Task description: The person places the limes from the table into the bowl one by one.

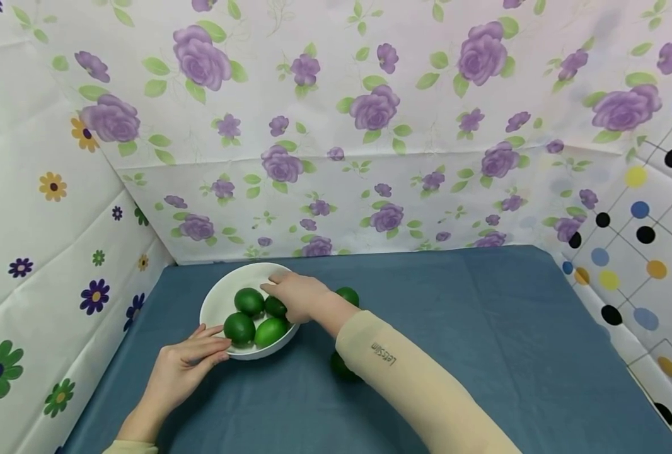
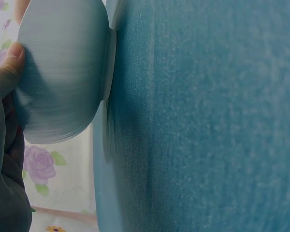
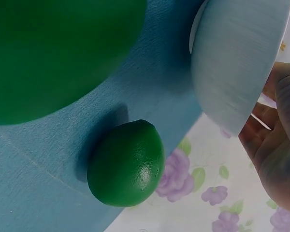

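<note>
A white bowl (image 1: 217, 302) stands on the blue cloth near the back left, with several green limes (image 1: 249, 302) in it. My left hand (image 1: 185, 366) grips the bowl's near left rim, its thumb on the outer wall in the left wrist view and its fingers over the edge beside a lime. My right hand (image 1: 297, 295) reaches over the bowl's right rim, fingers inside, partly covering a darker lime (image 1: 275, 307). In the right wrist view the palm is beside the bowl's rim, with the fingertips hidden. I cannot tell whether this hand grips that lime.
Right of the bowl, one lime (image 1: 347, 295) lies behind my right forearm and another lime (image 1: 343, 367) is partly hidden under the sleeve (image 1: 393, 366). Flowered sheets (image 1: 336, 189) rise behind and left of the blue cloth (image 1: 461, 315); a dotted sheet (image 1: 648, 265) borders the right.
</note>
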Demonstrator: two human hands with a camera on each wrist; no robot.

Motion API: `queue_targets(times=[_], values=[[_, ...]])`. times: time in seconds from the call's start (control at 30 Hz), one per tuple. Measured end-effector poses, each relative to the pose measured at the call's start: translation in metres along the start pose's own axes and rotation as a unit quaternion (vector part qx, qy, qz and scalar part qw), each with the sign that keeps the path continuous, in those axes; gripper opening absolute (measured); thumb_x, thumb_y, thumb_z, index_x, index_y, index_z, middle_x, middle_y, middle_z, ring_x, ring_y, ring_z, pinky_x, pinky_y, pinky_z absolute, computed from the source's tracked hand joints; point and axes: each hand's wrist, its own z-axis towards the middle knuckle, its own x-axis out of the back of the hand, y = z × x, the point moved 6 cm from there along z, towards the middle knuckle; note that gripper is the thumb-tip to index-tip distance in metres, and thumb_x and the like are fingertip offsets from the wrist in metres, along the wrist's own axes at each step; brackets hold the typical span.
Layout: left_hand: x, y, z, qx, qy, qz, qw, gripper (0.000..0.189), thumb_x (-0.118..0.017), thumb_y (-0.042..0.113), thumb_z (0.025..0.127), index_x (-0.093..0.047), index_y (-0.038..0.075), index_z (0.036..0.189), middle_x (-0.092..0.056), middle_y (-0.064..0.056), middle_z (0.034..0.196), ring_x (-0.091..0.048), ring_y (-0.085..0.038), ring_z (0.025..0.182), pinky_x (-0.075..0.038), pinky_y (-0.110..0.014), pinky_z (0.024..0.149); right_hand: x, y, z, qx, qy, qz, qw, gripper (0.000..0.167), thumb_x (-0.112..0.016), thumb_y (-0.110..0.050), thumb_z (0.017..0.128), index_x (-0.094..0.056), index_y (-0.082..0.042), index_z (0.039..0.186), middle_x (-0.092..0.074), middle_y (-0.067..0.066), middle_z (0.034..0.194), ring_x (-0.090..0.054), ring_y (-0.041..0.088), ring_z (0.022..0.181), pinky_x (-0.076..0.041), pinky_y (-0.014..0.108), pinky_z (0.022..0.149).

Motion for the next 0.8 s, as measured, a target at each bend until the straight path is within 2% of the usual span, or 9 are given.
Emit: queue_targets(times=[0.27, 0.63, 0.8], values=[[-0.001, 0.001, -0.001, -0.007, 0.008, 0.002, 0.9999, 0.037, -0.091, -0.015, 0.07, -0.085, 0.003, 0.103, -0.082, -0.006, 0.101, -0.07, -0.008, 0.123, -0.038, -0.021, 0.123, 0.003, 0.002, -0.016, 0.026, 0.021, 0.032, 0.9989, 0.072, -0.072, -0.024, 0.105, -0.038, -0.025, 0.169, -0.034, 0.001, 0.173, -0.037, 0.022, 0.157, -0.051, 0.039, 0.116], [0.0, 0.0, 0.0, 0.01, 0.002, 0.001, 0.9999, 0.034, -0.091, -0.014, 0.073, -0.086, 0.004, 0.102, -0.082, -0.002, 0.1, -0.072, -0.013, 0.12, -0.038, -0.022, 0.123, 0.004, 0.004, -0.046, 0.053, 0.045, 0.099, 0.9926, 0.071, -0.068, -0.035, 0.108, -0.034, -0.023, 0.17, -0.033, 0.002, 0.173, -0.035, 0.021, 0.158, -0.043, 0.04, 0.124], [-0.001, -0.003, -0.001, 0.028, -0.004, 0.006, 0.9996, 0.032, -0.091, -0.012, 0.074, -0.086, 0.003, 0.102, -0.082, 0.0, 0.101, -0.072, -0.016, 0.12, -0.037, -0.021, 0.123, 0.003, 0.011, -0.062, 0.065, 0.067, 0.128, 0.9874, 0.069, -0.067, -0.035, 0.109, -0.036, -0.021, 0.169, -0.035, 0.002, 0.173, -0.035, 0.021, 0.157, -0.042, 0.038, 0.125]])
